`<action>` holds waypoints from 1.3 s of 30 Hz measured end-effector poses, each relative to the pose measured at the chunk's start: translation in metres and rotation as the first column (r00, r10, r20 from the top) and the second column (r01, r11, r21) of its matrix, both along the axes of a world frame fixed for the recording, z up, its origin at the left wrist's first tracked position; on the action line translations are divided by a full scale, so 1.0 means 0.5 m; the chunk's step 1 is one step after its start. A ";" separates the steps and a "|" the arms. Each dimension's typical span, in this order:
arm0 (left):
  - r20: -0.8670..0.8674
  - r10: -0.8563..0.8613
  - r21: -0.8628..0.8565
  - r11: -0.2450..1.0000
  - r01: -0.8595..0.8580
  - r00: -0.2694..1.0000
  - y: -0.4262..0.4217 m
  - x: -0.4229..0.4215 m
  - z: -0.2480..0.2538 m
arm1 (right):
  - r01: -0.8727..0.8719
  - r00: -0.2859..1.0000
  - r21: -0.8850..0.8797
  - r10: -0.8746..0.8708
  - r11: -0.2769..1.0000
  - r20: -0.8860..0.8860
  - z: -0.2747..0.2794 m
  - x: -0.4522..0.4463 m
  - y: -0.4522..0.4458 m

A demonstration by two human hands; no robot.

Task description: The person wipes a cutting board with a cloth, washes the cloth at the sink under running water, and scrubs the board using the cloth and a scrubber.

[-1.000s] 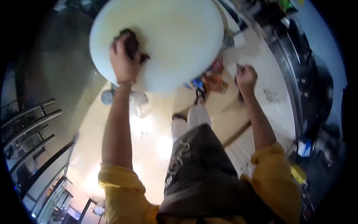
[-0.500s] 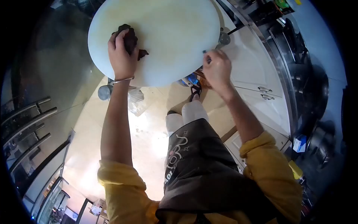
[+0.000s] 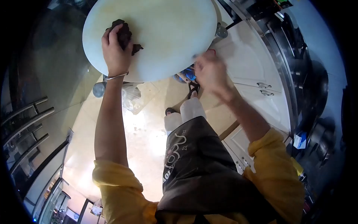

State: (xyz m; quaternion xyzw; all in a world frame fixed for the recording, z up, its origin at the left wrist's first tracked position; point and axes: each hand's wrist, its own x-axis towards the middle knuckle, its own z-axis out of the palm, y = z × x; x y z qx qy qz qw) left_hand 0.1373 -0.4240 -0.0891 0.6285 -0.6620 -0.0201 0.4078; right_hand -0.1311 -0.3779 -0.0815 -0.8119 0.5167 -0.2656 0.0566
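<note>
On the left part of the round white cutting board (image 3: 167, 37) lies a dark brown lump (image 3: 124, 36) that looks like a piece of meat. My left hand (image 3: 116, 52) is wrapped round its near side, fingers over the top. A smaller dark brown piece (image 3: 137, 49) rests on the board just right of that hand. My right hand (image 3: 212, 72), blurred by motion, is closed beside the board's right front edge. Something small with a red part (image 3: 212, 52) and a greyish tip shows at its fingers; what it is I cannot make out.
White cabinets (image 3: 257, 56) with metal handles stand to the right, below a counter with dark pans (image 3: 319, 86). A clear plastic bag (image 3: 131, 98) is on the floor under the board. Something blue (image 3: 185, 75) sits beneath the board's front edge.
My right hand has moved a little left and nearer to me, and is now blurred. My left hand stays on the lump; the whole view has shifted slightly.
</note>
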 end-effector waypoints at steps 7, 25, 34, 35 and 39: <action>0.026 0.021 0.003 1.000 -0.021 0.999 -0.001 0.006 -0.008 | -0.149 0.987 -0.117 0.155 0.982 0.051 0.000 0.056 0.032; 0.028 0.014 -0.020 1.000 -0.014 1.000 -0.003 0.001 -0.005 | 0.255 0.960 0.109 -0.239 0.961 -0.145 -0.114 -0.174 0.079; -0.044 -0.111 0.133 0.984 0.116 0.993 0.094 -0.120 0.017 | 0.486 0.872 0.348 -0.475 0.802 -0.122 -0.069 -0.363 0.154; -0.088 -0.127 0.113 0.984 0.136 0.988 0.105 -0.158 0.022 | 0.445 0.887 0.361 -0.459 0.819 -0.052 -0.063 -0.349 0.140; -0.123 -0.198 0.112 0.971 0.212 0.972 0.082 -0.281 0.016 | 0.358 0.901 0.392 -0.424 0.847 0.094 -0.017 -0.299 0.049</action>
